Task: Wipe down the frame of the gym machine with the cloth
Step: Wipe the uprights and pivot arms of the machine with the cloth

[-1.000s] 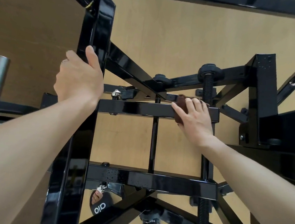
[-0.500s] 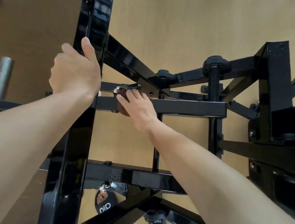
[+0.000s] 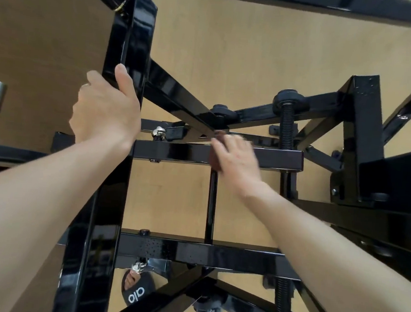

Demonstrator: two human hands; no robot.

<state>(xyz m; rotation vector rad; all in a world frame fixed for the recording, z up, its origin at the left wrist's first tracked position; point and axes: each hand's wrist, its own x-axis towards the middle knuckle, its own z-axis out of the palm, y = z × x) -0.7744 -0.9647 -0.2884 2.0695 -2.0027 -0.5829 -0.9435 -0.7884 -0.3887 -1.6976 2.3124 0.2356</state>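
Head view shows our left hand (image 3: 106, 112) gripping the upright post (image 3: 127, 57) while our right hand (image 3: 236, 158) presses the brown cloth (image 3: 215, 160) onto the crossbar (image 3: 175, 151), mid-wipe; next we should sweep its remaining length.

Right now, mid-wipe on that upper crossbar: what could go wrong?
1. The right hand presses the cloth on the upper crossbar, close to the threaded rod and the crossing diagonal braces; a fast stroke could knock fingers into them.
2. Only a sliver of cloth shows under the hand; it may slip out.
3. The left hand grips the upright post, possibly smudging its glossy paint.
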